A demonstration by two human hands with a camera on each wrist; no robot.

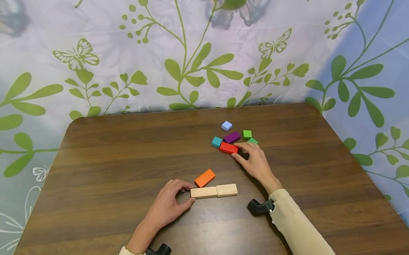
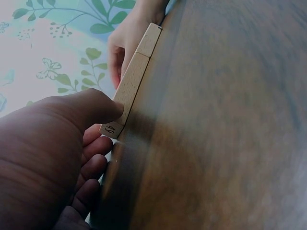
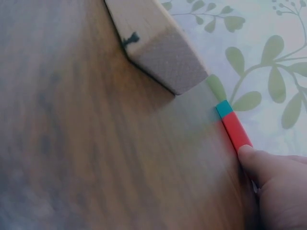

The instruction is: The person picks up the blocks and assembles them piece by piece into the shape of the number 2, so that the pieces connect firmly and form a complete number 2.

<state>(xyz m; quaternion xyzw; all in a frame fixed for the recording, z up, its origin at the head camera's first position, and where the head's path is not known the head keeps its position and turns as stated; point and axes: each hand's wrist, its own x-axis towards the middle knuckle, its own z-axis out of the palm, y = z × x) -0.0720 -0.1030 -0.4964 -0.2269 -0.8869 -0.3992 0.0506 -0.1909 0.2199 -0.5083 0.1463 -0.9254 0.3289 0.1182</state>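
Two plain wooden blocks lie end to end in a row on the table, a left block (image 1: pixel 203 192) and a right block (image 1: pixel 226 190). My left hand (image 1: pixel 167 204) pinches the left block at its outer end, the thumb along its near side. In the left wrist view that block's end bears the number 49. Farther back, my right hand (image 1: pixel 256 161) grips a red block (image 1: pixel 228 147) by its right end, between thumb and fingers. A teal block (image 1: pixel 217 142) sits against the red one's left end. Just behind the wooden row, an orange block (image 1: pixel 204 178) lies at a slant.
Behind the red block are a purple block (image 1: pixel 232 137) and a light blue block (image 1: pixel 227 125). A green cube (image 1: pixel 247 134) and another green piece (image 1: pixel 252 140), partly covered by my right hand, lie to the right. A patterned cloth (image 1: pixel 186 40) hangs beyond the brown table (image 1: pixel 116 155).
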